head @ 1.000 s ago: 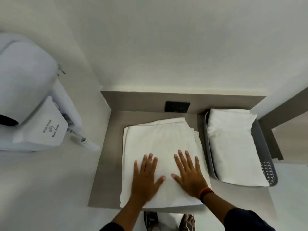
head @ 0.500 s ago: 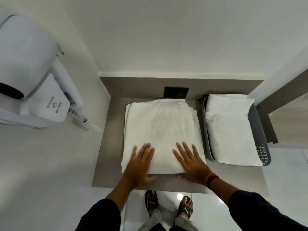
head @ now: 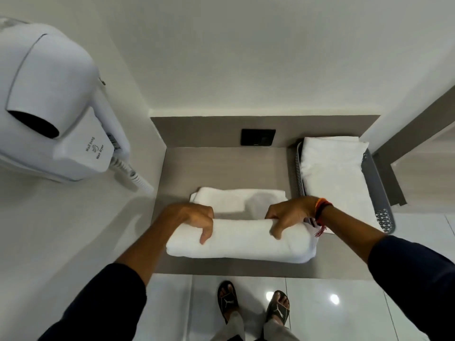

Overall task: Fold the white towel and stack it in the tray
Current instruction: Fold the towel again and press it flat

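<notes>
While we scan from the left wall, we pass the white plastic wall-mounted hair dryer (head: 56, 114) with its coiled cord, well apart from the action and no part of it. Next comes our left hand (head: 190, 217), fingers curled over the top of the thick white terry towel (head: 240, 238), thumb side tucked behind the raised fold, closed on the cloth. We read that grip as carrying the near edge up and over, so the doubled layer rolls toward the far half lying flat on the grey-brown laminate desk (head: 221, 166). Across the middle, the towel sits at the near side of the desk, partly lifted, its back portion flat against the surface. Our right hand (head: 289, 214), a red-orange thread at the wrist, mirrors the left, clamped on the fold's other end; holding both ends level should keep the crease straight. Over on the right, the grey perforated plastic tray (head: 380, 193) stands just beside the towel, already holding a folded white towel stack (head: 332, 173). Placing the tray there keeps the final carry short. By our judgement, we are mid-fold, with the stacking not yet done.
</notes>
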